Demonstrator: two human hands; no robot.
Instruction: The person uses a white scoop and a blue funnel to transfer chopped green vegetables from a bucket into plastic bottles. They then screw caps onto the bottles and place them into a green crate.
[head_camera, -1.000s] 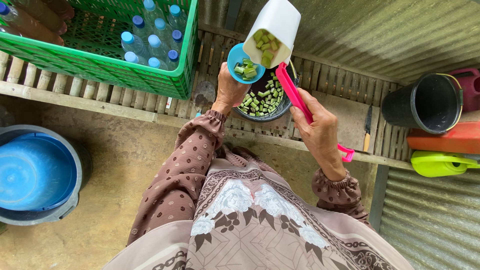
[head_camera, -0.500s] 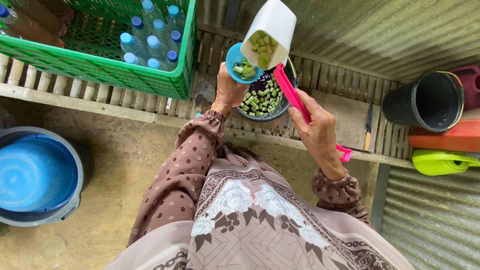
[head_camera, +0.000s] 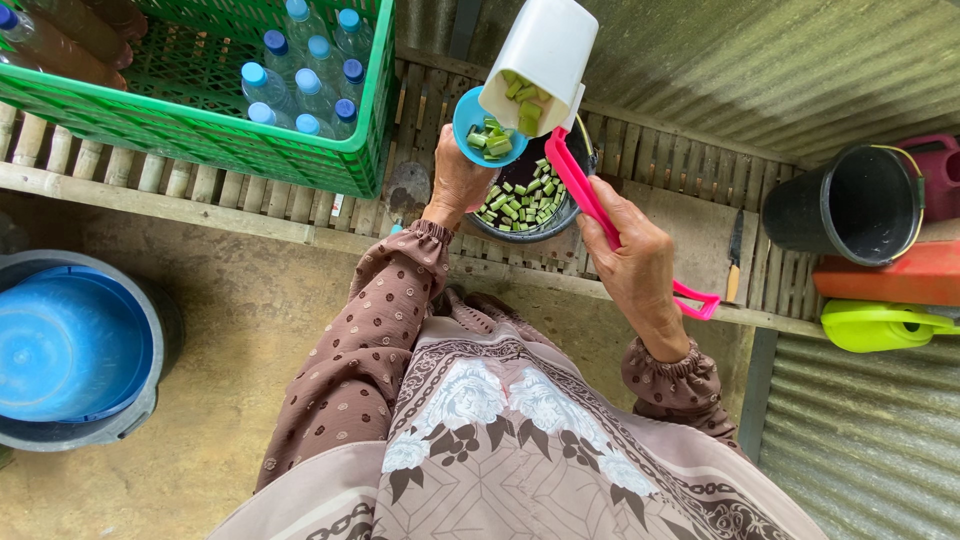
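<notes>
Right hand: nearest to us, our right hand is clenched round the pink handle of the white scoop.
Left hand: our left hand, just left of the bowl, grasps a small blue cup.
Bowl: the dark bowl sits on the slatted bench between our hands, holding cut green pieces.
Scoop: tilted above the bowl, its mouth touching the cup's rim; green pieces show in both.
Knife: a knife lies on the bench right of the bowl.
Crate: a green crate of bottles stands left of the bowl.
Bucket: a black bucket stands well right of the bowl.
Basin: a blue basin sits on the ground, far left of the bowl.
</notes>
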